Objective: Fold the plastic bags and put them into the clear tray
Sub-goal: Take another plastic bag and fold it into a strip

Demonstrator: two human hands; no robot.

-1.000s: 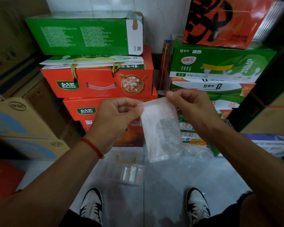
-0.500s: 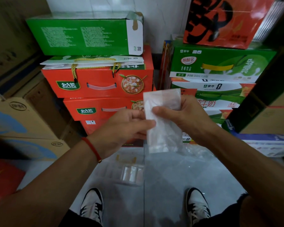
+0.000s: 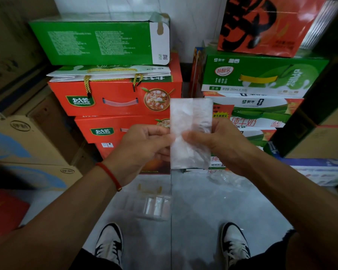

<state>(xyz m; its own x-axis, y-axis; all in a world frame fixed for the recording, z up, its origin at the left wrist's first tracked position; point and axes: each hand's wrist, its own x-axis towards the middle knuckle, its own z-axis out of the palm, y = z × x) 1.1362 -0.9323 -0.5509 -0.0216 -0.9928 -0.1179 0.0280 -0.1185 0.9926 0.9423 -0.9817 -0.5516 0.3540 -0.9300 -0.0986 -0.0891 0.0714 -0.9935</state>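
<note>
Head view: a person holds a bag (image 3: 190, 133) upright at chest height in front of stacked boxes (image 3: 115, 98), the left hand (image 3: 144, 147) pinching its left edge at mid-height and the right hand (image 3: 219, 141) gripping it with the thumb across the front and the fingers curled behind. The bag stands as a narrow strip with a lengthwise crease showing down its middle, so the fold seems part done. To finish it cleanly, the edges should be lined up before the next fold is pressed, and the thin film kept taut between both pinches so it does not spring open or trap air. On the floor below, between the hands and the shoes (image 3: 109, 244), lies the tray (image 3: 129, 203), with what look like a few folded bags (image 3: 154, 206) in its right part; its left compartments cannot be made out. A loose heap of plastic (image 3: 225, 179) lies to the right of the tray.
</note>
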